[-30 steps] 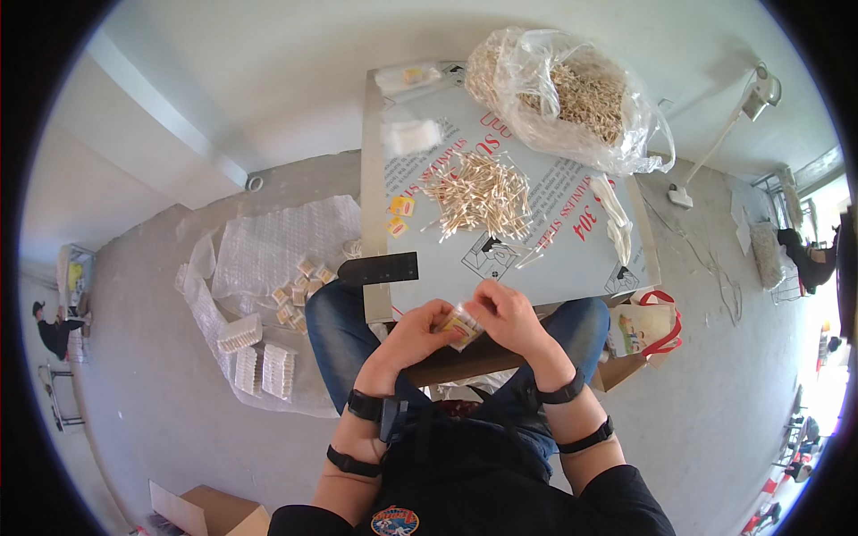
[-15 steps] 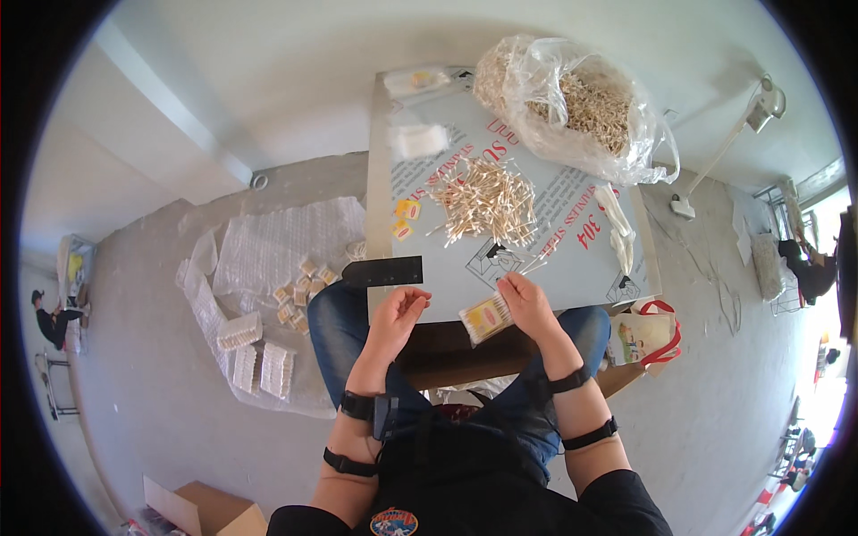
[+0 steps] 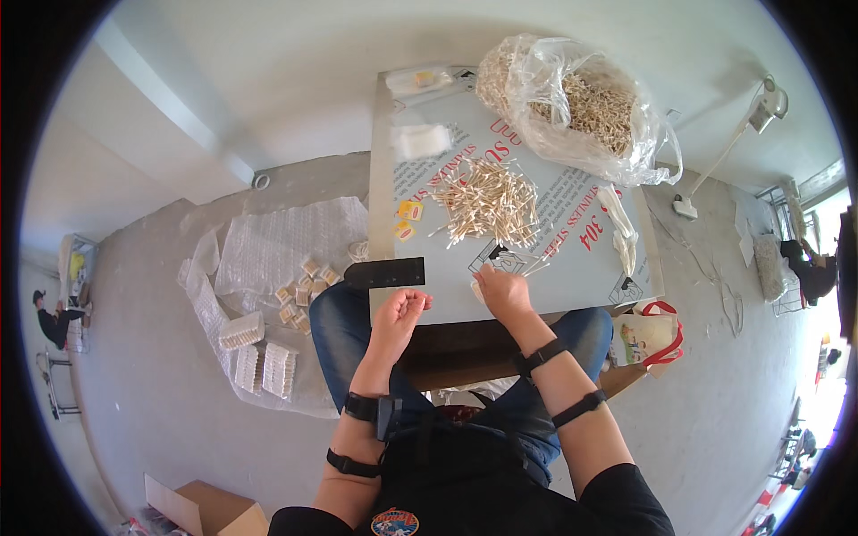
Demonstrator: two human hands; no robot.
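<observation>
The right hand (image 3: 504, 292) is over the desk's (image 3: 572, 302) near edge, its fingers bent around a pack (image 3: 477, 290) that is mostly hidden beneath them; just a pale sliver pokes out on the left. The left hand (image 3: 399, 322) is apart from it, by the desk's near left corner, fingers curled inward; I cannot tell whether they hold anything. Beyond the right hand, swabs (image 3: 490, 204) lie in a loose, criss-crossed heap: thin, straight, tan sticks with soft white tips. A few stray ones lie near that hand. The desk top is flat, smooth and grey, printed in red and dark ink. At its far right, a crinkled, see-through plastic bag (image 3: 536, 85) bulges with more tan sticks. Small yellow cards (image 3: 409, 211) lie left of the heap; nearer, a flat black strip (image 3: 386, 272) juts past the left edge. Dimpled, translucent bubble wrap (image 3: 286, 237) covers part of the floor.
</observation>
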